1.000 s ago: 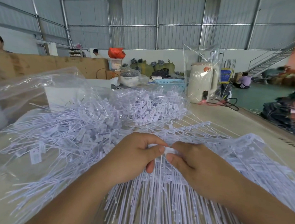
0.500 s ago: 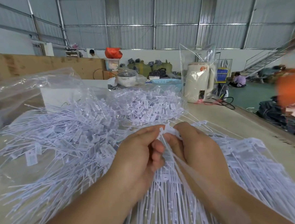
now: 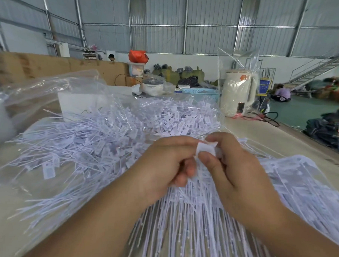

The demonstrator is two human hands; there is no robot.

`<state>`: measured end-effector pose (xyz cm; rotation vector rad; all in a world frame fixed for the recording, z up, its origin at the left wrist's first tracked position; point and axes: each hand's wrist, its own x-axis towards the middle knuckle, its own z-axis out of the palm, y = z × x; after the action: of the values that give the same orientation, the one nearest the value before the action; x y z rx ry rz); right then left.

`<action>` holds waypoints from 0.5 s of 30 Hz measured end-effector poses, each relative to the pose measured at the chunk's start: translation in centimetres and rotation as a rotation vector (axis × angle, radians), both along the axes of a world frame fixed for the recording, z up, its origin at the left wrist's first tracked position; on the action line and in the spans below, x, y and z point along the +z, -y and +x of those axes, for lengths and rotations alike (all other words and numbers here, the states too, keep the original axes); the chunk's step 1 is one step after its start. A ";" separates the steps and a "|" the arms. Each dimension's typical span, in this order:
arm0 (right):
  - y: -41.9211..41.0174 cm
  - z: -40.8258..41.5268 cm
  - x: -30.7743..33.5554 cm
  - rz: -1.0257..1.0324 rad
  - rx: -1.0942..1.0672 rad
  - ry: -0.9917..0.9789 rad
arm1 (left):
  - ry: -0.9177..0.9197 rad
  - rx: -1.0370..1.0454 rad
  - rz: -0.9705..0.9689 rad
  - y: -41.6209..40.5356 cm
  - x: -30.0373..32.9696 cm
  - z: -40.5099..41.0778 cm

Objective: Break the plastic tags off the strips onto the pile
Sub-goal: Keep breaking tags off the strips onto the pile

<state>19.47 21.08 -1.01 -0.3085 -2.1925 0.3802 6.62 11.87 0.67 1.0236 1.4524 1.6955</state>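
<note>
In the head view, one small white plastic tag [image 3: 206,148] was pinched between two hands held close together above the table [image 3: 280,141]. The left hand [image 3: 163,163] was curled, its fingers folded toward the palm and its fingertips closed against the tag's left edge. The right hand [image 3: 238,170] gripped the same tag between thumb and forefinger from the right. Beneath both hands, white strips [image 3: 189,222] fanned out toward the camera; too many were stacked and blurred for a count. Beyond the hands, the pile [image 3: 98,144] of loose tags was spread over clear plastic sheeting [image 3: 50,88], likewise too dense for counting. Printing could be made out on a few tags, such as one tag at the left edge of the pile [image 3: 49,169], but none of it was legible.

At the far right of the table, one cream kettle [image 3: 238,92] was seen inside a clear bag, with an orange label on its front that could not be read. One blue basket [image 3: 200,91] and one lidded pot [image 3: 153,86] were placed behind the pile. One orange bag [image 3: 137,56] rested on top of a container further back.
</note>
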 end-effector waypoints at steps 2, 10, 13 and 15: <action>-0.5 0.3 -0.2 -0.044 0.071 0.112 | -0.073 -0.066 0.027 -0.1 -0.2 0.3; -1.3 0.4 -0.8 -0.054 0.166 0.302 | -0.295 -0.030 -0.044 -0.3 -1.4 0.3; -1.0 0.5 -0.9 -0.056 0.181 0.321 | -0.275 0.002 -0.089 -0.3 -1.6 -0.3; -0.9 0.5 -0.9 0.012 0.124 0.348 | -0.298 0.062 -0.113 -0.4 -1.7 -0.8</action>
<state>19.93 21.94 -1.96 -0.2467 -2.5622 0.4058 5.82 12.24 -1.05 1.2187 1.7637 1.5305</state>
